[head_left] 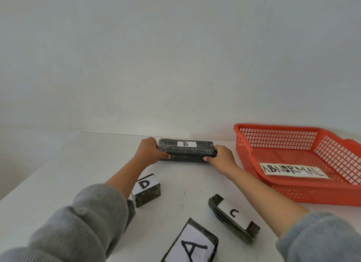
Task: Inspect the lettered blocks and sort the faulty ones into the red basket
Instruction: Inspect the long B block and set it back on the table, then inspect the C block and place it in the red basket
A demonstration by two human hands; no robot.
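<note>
I have block B (186,150) at the table's (58,164) far edge, left hand (151,151) and right hand (221,157) clamped on its two ends, so I can lift and turn it for inspection. The red basket (254,156), just right, holds only its label (293,171); D (146,190), C (233,217) and A (192,244) wait nearer me.

white table (97,164), pale bare wall (175,56)

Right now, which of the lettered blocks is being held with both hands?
Block B, the long one at the table's far edge: left hand and right hand clasp its ends. Blocks D, C and A lie untouched.
</note>
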